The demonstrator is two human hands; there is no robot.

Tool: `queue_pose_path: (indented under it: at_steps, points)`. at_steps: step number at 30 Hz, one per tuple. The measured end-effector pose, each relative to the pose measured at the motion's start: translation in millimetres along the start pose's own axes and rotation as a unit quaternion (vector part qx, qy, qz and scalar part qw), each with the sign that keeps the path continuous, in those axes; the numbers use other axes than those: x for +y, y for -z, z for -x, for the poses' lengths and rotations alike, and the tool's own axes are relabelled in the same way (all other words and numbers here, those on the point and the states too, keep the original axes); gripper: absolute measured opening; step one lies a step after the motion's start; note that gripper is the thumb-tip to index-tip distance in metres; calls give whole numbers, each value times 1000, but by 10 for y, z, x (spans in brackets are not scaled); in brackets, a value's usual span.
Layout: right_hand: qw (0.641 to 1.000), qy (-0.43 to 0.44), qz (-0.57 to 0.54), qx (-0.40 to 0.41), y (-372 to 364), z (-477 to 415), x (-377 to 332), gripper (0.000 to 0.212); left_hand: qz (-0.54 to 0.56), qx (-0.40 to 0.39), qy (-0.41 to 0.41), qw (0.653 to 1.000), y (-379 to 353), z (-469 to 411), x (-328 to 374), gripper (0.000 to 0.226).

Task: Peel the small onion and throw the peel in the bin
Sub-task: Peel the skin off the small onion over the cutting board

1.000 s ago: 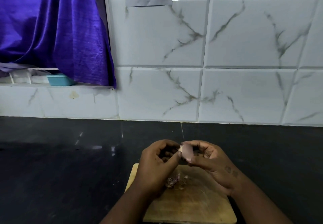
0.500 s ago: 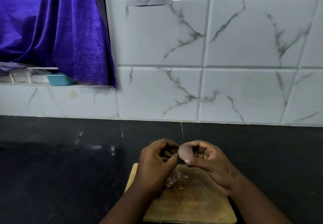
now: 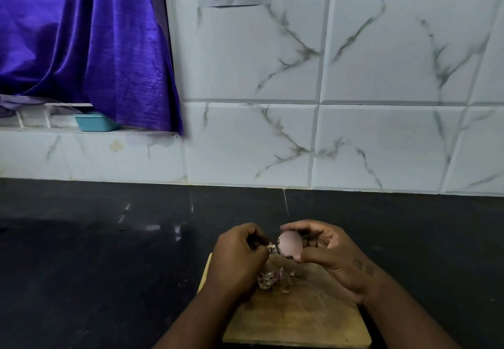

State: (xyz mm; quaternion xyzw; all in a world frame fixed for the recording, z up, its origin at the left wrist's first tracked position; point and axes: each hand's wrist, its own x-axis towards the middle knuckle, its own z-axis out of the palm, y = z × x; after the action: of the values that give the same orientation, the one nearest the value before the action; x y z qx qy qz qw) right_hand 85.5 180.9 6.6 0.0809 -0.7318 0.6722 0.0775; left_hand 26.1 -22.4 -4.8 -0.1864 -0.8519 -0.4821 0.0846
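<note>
Head view: right hand [image 3: 331, 256] pinches the small onion [image 3: 289, 245] above the wooden cutting board [image 3: 297, 318]; left hand [image 3: 238, 256], fingers curled, nips a peel strip [image 3: 270, 246] at its left end. Peel scraps [image 3: 271, 279] lie on the board.

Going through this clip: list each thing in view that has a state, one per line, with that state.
small onion: mostly peeled, held above the board
right hand: gripping the onion
left hand: pinching at the onion's end
peel scraps: loose on the board
cutting board: flat on the counter
purple curtain: hanging down
teal tub: upright on the ledge
</note>
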Motion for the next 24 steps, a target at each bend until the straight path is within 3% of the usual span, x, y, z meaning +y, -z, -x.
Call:
queue_pose_path:
  at_steps: [4, 8, 11, 18, 24]
  points:
    - [1000, -4, 3, 11, 0, -8, 9, 52, -49, -59, 9, 997, 6, 32, 20, 13]
    - [1000, 5, 13, 19, 3, -13, 9, 49, 7, -19, -17, 1000, 15, 58, 77, 18]
    - [999, 13, 33, 17, -5, -10, -5, 42, 76, -21, -48, 996, 35, 92, 142, 10]
    - [999, 12, 52, 5, -29, 4, -24, 39, 97, -38, -50, 993, 27, 120, 202, 5]
    - [999, 16, 42, 9, -23, -2, -17, 39, 96, -40, -54, 993, 28, 99, 159, 17]
